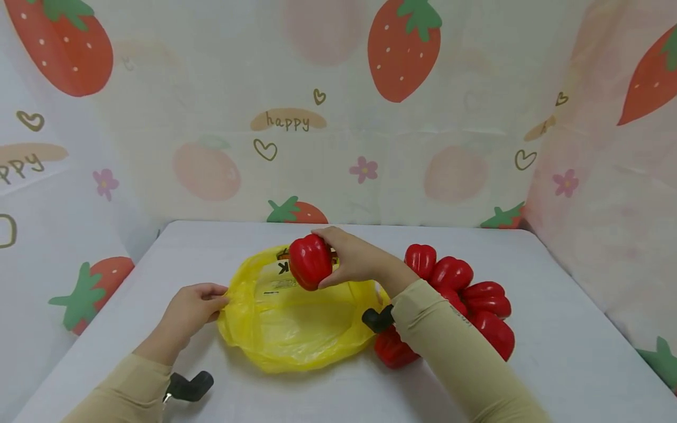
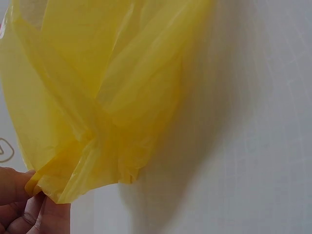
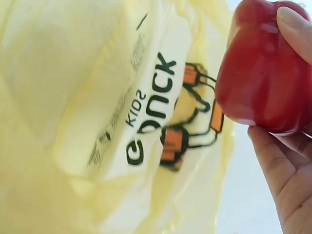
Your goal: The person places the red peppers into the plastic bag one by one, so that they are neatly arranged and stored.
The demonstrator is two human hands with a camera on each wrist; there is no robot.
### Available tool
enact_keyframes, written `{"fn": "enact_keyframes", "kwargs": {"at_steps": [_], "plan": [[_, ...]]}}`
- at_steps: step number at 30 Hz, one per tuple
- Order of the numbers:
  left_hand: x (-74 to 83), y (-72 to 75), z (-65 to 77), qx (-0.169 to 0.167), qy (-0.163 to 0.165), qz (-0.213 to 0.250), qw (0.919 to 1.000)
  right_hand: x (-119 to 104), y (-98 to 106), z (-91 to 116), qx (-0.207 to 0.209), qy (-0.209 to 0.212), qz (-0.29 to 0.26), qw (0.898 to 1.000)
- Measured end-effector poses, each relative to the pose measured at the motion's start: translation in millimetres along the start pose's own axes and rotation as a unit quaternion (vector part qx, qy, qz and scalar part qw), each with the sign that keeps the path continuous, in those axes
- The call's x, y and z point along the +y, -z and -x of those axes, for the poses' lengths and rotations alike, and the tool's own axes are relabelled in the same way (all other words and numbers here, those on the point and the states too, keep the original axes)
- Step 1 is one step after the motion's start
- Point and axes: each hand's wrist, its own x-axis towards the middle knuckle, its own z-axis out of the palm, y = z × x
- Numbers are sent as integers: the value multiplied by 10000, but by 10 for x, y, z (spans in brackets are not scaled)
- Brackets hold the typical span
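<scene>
A yellow plastic bag (image 1: 296,329) lies spread on the table with its mouth wide, dark lettering and an orange-and-black print showing on it. At its left edge my left hand (image 1: 187,311) pinches the rim; in the left wrist view the thumb and fingers (image 2: 14,185) hold a crumpled bit of the bag (image 2: 97,97). Above the bag's far side, my right hand (image 1: 359,258) grips a red bell pepper (image 1: 310,262) between thumb and fingers. The right wrist view has this glossy pepper (image 3: 265,73) beside the printed bag (image 3: 44,146).
Several more red bell peppers (image 1: 486,298) sit in a cluster right of the bag, partly hidden behind my right forearm. One pepper (image 1: 394,349) is close to the bag's right edge. The white table (image 1: 555,352) meets strawberry-print curtains (image 1: 211,117) behind and at the sides.
</scene>
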Motion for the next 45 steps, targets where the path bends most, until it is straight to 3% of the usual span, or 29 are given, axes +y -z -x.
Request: {"fn": "enact_keyframes", "kwargs": {"at_steps": [8, 16, 30, 45], "plan": [[0, -8, -16, -52, 18, 62, 10000, -72, -157, -180, -128, -96, -188, 9997], [5, -1, -2, -97, -32, 102, 9999, -127, -385, -346, -291, -195, 192, 9992], [24, -14, 0, -70, -173, 188, 9997, -106, -699, -491, -509, -777, 355, 9950], [23, 0, 36, -12, -126, 131, 9998, -79, -926, -545, -275, -897, 178, 9954]]}}
